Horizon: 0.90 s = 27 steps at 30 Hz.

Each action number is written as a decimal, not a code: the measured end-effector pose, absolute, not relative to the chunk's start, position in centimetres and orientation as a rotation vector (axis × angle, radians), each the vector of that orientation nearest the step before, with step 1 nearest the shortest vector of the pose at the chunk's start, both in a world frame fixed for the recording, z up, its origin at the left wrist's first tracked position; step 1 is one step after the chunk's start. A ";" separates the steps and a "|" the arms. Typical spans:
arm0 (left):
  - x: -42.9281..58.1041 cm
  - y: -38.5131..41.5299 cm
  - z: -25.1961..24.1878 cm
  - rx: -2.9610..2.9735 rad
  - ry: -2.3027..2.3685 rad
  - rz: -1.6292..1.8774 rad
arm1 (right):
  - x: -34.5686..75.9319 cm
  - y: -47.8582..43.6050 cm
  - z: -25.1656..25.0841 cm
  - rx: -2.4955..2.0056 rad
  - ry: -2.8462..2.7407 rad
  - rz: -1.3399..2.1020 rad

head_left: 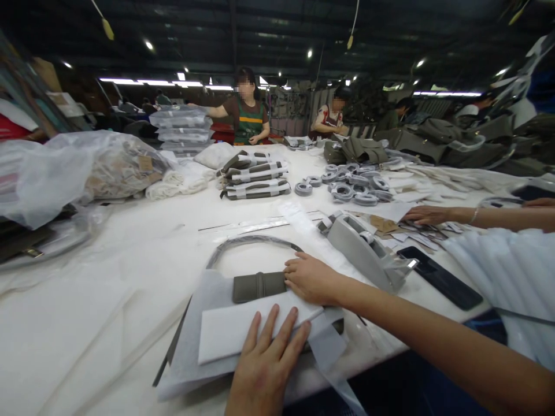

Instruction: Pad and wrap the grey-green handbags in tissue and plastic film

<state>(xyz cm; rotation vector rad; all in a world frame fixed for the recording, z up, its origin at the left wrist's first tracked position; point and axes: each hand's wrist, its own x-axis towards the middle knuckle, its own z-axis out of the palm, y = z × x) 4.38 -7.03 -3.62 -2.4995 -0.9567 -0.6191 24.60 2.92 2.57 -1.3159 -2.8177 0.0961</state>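
Observation:
An olive handbag (pixel 260 286) lies flat on the table in front of me, its arched handle (pixel 255 241) wrapped in clear plastic. Thin white tissue paper (pixel 186 352) spreads around and beneath its left side. Across the bag's lower part rests a folded white foam sheet (pixel 221 335). My left hand (pixel 264 367) presses on this sheet with spread fingers. Beside the olive flap, my right hand (pixel 312 278) lies over the bag's right end, fingers extended and palm down. A translucent strip (pixel 327 346) hangs from the bag's right side toward the table edge.
A grey tape dispenser (pixel 359 248) and a black phone (pixel 440 277) are to the right, near stacked white foam (pixel 503 271). A co-worker's hand (pixel 427 215) touches papers there. Wrapped bags (pixel 255 173) and coiled straps (pixel 355 184) sit farther back; plastic-covered goods (pixel 117 167) stand left.

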 end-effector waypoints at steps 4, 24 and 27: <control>4.0 -7.2 -2.6 -2.537 -0.935 -0.488 | 26.4 1.2 2.3 -1.210 -2.527 0.336; 4.2 -7.6 -1.1 -2.766 -1.064 -0.485 | 28.4 -10.9 1.1 -0.854 -2.324 -0.215; 4.3 -7.7 -1.0 -2.792 -1.093 -0.480 | 28.4 -11.9 0.9 -0.870 -2.323 -0.215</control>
